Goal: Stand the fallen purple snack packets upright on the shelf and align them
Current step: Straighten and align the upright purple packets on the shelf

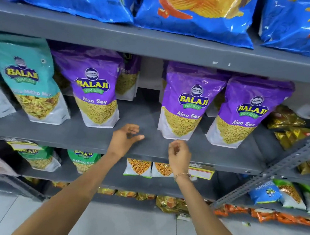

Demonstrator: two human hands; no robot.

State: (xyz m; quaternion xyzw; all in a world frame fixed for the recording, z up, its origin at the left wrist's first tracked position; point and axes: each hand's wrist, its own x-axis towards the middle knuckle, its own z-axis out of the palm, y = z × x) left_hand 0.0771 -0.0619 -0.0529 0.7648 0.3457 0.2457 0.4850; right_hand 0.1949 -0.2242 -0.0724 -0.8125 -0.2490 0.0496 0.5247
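Three glossy purple foil snack packets with yellow sev printed on their white lower halves stand upright at the front of the grey metal shelf [223, 156]: the left purple packet [97, 89], the middle purple packet [187, 103] and the right purple packet [247, 112], the last two just beside each other and the first set apart by a bare gap. Behind that gap another purple packet [128, 77] stands further back, partly hidden, so the row is not filled at the front. The left hand [123, 138] hovers over the shelf edge in the gap, fingers spread and empty; the right hand [179, 155] hangs just below the foot of the middle purple packet, fingers loosely curled, gripping nothing. A teal foil packet [27, 79] leans at the far left. Judging by this, the standing-up is largely done and the aligning is in hand. The next move probably calls for reaching into the gap, drawing the rear packet forward, and squaring the fronts to one line without toppling the soft, top-heavy neighbours.
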